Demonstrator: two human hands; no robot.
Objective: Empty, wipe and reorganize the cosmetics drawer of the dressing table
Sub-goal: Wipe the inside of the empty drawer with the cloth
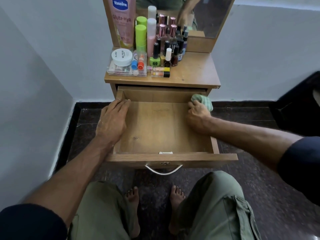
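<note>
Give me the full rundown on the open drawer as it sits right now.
The drawer is pulled well out of the dressing table. It looks like light wood-grain board, with a curved metal handle and a small lock fitting on its front panel. Nothing lies on its bare floor, which shows a faint dark scratch. The left hand rests on its left wall, fingers straight. The right hand grips a green cloth at the right wall near the back corner.
</note>
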